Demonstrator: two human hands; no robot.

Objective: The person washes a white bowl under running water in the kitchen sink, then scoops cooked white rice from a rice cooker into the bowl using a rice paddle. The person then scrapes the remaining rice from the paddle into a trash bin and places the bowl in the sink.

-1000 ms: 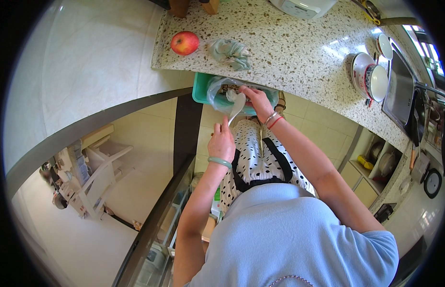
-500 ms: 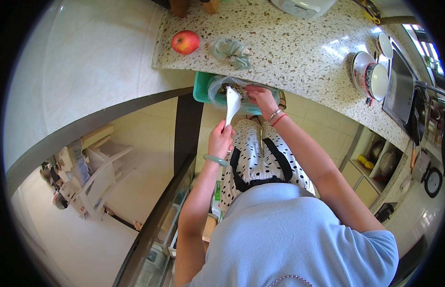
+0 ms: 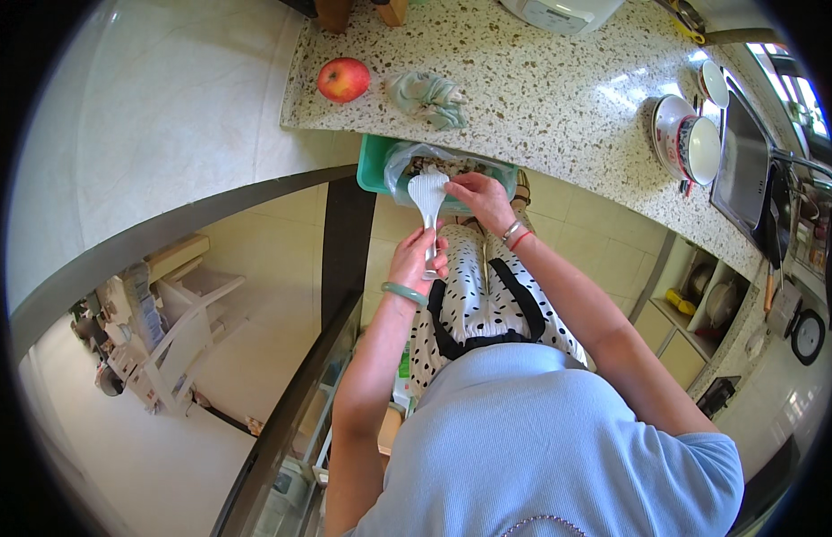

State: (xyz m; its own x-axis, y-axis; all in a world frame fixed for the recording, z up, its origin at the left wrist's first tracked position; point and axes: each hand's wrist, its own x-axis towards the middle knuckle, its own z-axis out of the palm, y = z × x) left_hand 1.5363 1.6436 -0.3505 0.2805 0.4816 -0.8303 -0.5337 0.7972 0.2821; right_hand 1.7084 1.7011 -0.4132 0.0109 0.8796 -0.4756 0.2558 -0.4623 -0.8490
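Note:
My left hand (image 3: 419, 261) is closed round the handle of a white rice paddle (image 3: 427, 199), whose broad head points away from me. At the right edge of that head, the bent fingers of my right hand (image 3: 484, 199) are drawn together in a pinch. Whatever they hold, if anything, is too small to tell. Just beyond the paddle is a green bin (image 3: 373, 166) lined with a clear plastic bag (image 3: 397, 172). Dark and pale scraps (image 3: 452, 166) lie in the bag, partly hidden by the paddle and my right hand.
On the speckled counter (image 3: 541, 98) lie a red apple (image 3: 343, 80) and a crumpled pale green cloth (image 3: 428, 98). A white appliance (image 3: 563, 12) stands at the back. Stacked bowls (image 3: 697, 149) are beside the sink (image 3: 742, 161). A dark frame edge (image 3: 281, 360) runs along my left.
The paddle has been drawn back from the bag and turned so its broad face shows. My right hand has moved left and nearer, out of the bag to the paddle's edge.

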